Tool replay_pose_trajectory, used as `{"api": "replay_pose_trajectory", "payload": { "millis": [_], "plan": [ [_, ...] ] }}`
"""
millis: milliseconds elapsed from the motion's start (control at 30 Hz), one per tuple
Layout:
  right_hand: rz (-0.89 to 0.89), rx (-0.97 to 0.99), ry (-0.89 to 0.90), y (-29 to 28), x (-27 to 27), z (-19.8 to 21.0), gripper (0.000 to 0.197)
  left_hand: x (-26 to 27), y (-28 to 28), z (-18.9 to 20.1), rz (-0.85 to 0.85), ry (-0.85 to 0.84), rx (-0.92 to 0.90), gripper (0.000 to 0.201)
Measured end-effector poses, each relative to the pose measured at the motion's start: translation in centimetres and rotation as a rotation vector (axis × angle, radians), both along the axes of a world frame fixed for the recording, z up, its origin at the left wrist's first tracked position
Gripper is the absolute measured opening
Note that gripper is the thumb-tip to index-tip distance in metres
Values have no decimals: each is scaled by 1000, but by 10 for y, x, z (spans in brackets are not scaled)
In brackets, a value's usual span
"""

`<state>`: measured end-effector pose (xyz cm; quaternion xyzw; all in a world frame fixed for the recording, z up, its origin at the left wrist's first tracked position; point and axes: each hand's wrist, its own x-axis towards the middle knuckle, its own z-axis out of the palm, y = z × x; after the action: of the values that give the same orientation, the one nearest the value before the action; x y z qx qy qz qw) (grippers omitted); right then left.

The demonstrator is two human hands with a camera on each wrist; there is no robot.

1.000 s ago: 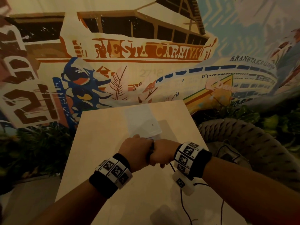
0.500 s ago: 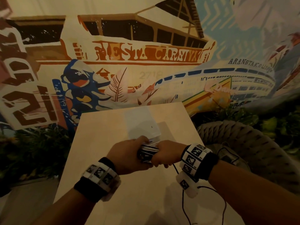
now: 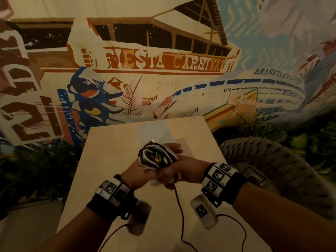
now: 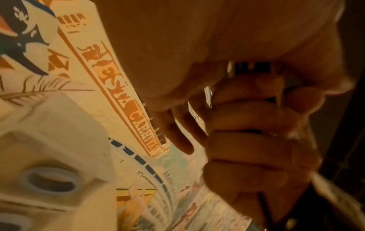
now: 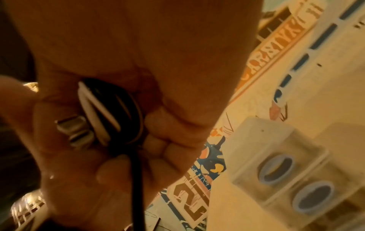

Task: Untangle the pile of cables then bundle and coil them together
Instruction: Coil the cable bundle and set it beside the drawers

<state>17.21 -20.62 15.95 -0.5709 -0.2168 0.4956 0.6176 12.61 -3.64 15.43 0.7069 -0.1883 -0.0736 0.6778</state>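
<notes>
Progress check, left to right, head view first.

Left hand (image 3: 138,172): palm under the coil (image 3: 157,157), fingers curled up round its near side, gripping. In the left wrist view, fingers (image 4: 256,121) folded over white and dark strands; grip confirmed.

Coil: black and white cables wound together into one compact oval bundle, held in the air just above the bench (image 3: 112,160), between both hands. No loose pile visible on the bench. Untangling judged done; winding judged nearly done.

Right hand (image 3: 179,167): closed round the right end of the coil, thumb side toward the left hand, knuckles touching it. In the right wrist view, black and white loops (image 5: 110,112) pinched between thumb and fingers, a metal plug (image 5: 76,130) tucked against them.

Tail end (image 3: 179,206): one thin black cable hanging from under the right hand, down over the bench toward the near edge; end out of sight. Cannot tell whether part of the bundle or the wrist camera lead; similar black leads run from both wrist units.

Left to do, as judged: wind in any remaining tail, tuck or tie the end so the coil holds, set down. No tie or strap seen. Risk: loops springing loose if either grip relaxes.
</notes>
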Motion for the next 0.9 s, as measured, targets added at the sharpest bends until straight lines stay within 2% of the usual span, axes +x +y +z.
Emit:
{"api": "replay_pose_trajectory", "payload": {
  "millis": [67,133,233,300,400,433,533,567,600,633,733,800,833,900],
  "plan": [
    [-40,22,24,2,-2,1,69,0,-4,8,35,-8,-84,40],
    [-65,-13,-39,2,-1,3,70,-2,-7,12,51,-14,-154,24],
    [-18,-53,-176,0,-4,8,40,-4,-7,18,66,-85,-192,18],
    [28,-148,-262,-6,-4,3,26,-2,-3,25,119,-122,-182,11],
    [64,-217,-244,-19,-8,-10,23,2,9,30,144,-158,-117,8],
    [59,-248,-229,-22,-9,-12,25,2,14,28,154,-159,-51,11],
    [70,-310,-192,-29,-10,-13,27,-3,21,20,186,-138,317,12],
    [82,-338,-191,-30,-9,-14,27,-7,20,18,166,-125,409,8],
    [83,-370,-177,-32,-8,-14,27,-10,19,19,137,-127,482,13],
    [74,-397,-155,-33,-9,-15,29,-13,16,22,102,-148,553,20],
    [29,-436,-96,-37,-12,-17,28,-15,5,28,35,-277,849,22],
    [23,-480,-142,-35,-14,-11,25,-15,-2,25,-12,-329,1044,25],
    [-12,-501,-155,-33,-13,-10,27,-15,-5,24,-36,-340,1141,25],
    [-178,-489,29,-31,-7,-5,48,-15,-6,19,-43,-349,1294,24]
  ]
}}
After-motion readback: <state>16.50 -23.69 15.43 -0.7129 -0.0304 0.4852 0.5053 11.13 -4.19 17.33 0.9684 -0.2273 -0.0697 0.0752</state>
